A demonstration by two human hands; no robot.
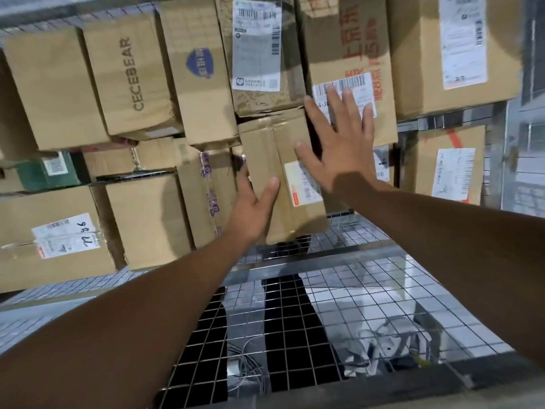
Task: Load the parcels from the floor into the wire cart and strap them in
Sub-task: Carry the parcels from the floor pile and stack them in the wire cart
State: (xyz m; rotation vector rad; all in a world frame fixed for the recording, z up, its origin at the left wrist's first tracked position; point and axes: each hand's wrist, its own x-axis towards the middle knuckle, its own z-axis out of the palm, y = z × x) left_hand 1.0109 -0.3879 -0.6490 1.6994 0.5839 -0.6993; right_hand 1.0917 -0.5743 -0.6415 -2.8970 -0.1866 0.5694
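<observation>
While the wire cart [324,305] fills the view, its grey mesh panel lying low in front, brown cardboard parcels are stacked across it from edge to edge, among them a box printed CECEBEAR [132,75] toward the cart's left side and a red-lettered box [354,39] right of centre. Near the middle of the stack, just above the mesh panel's top edge, sits the small parcel [277,149]: plain brown, creased, sealed with clear tape down its length, a white and orange label [300,184] on its right half. The right hand [345,143] lies flat, fingers straight and spread, on the red-lettered box's barcode, thumb at the small parcel's right edge. The left hand [253,208] grips that parcel's lower left side, thumb across its face.
</observation>
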